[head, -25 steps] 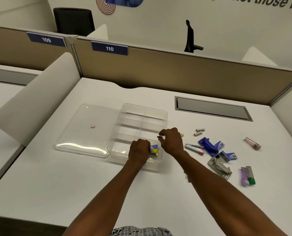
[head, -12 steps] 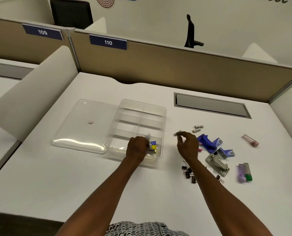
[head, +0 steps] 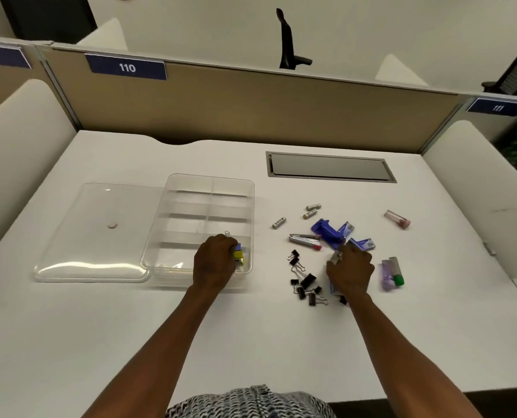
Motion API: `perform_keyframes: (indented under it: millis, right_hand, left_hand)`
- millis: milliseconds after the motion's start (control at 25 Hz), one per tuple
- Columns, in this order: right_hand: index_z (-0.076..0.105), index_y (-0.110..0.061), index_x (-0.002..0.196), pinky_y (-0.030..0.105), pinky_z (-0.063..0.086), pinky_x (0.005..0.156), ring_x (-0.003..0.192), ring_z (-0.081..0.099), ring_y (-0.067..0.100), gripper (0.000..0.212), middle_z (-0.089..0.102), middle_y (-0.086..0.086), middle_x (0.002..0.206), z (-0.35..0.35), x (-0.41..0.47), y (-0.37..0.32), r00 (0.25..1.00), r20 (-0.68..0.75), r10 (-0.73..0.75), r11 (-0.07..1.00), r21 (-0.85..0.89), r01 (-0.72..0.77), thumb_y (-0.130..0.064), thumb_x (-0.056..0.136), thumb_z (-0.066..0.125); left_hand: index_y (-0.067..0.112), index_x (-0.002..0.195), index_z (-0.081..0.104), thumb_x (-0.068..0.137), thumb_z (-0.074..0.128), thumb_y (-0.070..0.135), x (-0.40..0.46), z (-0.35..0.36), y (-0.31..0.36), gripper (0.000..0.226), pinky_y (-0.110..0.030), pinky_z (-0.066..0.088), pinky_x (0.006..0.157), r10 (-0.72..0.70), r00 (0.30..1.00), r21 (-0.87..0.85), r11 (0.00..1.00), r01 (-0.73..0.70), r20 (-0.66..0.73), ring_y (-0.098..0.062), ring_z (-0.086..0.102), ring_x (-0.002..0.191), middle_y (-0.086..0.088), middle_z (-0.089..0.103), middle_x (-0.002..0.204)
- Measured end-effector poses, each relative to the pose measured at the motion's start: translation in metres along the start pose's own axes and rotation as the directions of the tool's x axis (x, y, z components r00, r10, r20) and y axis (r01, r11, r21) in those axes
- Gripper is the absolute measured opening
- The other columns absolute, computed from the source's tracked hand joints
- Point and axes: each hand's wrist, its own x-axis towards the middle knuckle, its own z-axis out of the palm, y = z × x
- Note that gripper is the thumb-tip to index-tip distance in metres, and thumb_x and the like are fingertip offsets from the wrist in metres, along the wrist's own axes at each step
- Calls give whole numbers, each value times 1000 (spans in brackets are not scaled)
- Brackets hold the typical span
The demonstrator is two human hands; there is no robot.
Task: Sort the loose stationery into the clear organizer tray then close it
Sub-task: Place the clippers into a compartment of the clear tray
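Observation:
The clear organizer tray [head: 209, 180] lies open on the white desk, its clear lid [head: 94, 230] flat beside it on the left. My left hand [head: 215, 262] is inside the tray's near right compartment, fingers curled round a small yellow and blue item [head: 238, 255]. To the right, my right hand [head: 350, 273] is down among the loose stationery, fingers curled over a grey stapler [head: 335, 258] that is mostly hidden under it. Several black binder clips [head: 305, 282] lie just left of that hand. Blue staplers [head: 326, 232] lie just beyond it.
Small silver cylinders [head: 310, 211], a metal tool with a red tip [head: 305, 240], a pink tube [head: 397, 219] and purple and green items [head: 393, 273] lie scattered at the right. A grey cable hatch [head: 329, 167] sits behind them, and partitions enclose the desk.
My right hand left the tray's edge and moved right and nearer, down onto the grey stapler. My left hand stayed in the tray. The camera tilted down and right.

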Motion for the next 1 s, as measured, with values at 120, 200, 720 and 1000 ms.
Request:
perform_keyframes:
  millis: [120, 200, 720, 1000]
  right_hand:
    - [59, -19, 134, 45, 36, 107, 136, 38, 34, 52, 53, 9, 142, 3, -2, -7, 999, -18, -50, 999, -12, 50, -31, 85, 68]
    - [51, -18, 143, 45, 28, 115, 143, 31, 32, 55, 45, 10, 150, 5, 0, -16, 988, 2, -154, 988, -23, 154, -26, 90, 65]
    - [55, -12, 126, 42, 44, 96, 125, 46, 32, 36, 54, 11, 134, 13, 13, -61, 938, 130, -322, 917, -204, 343, -25, 93, 57]
    - [73, -15, 108, 38, 50, 89, 106, 63, 27, 25, 71, 7, 108, 14, 8, -68, 985, -22, -170, 922, 350, 167, -31, 89, 71]
  left_hand:
    - [18, 91, 72, 84, 66, 11, -3, 4, 8, 12, -36, 54, 68, 20, 1000, -5, 1000, -20, -16, -26, 64, 87, 2, 70, 90]
    - [18, 98, 74, 86, 66, 11, -6, 8, 9, 16, -34, 55, 73, 35, 999, -36, 999, -36, -27, -24, 64, 96, 2, 70, 96]
    - [18, 99, 73, 85, 66, 8, -31, -20, -23, 19, -27, 51, 77, -4, 991, -39, 999, -1, -131, -17, 59, 95, 4, 66, 94]
    - [19, 102, 73, 86, 66, 9, -37, -23, -28, 20, -20, 48, 81, -35, 989, -72, 997, 25, -142, -13, 57, 101, 5, 66, 99]
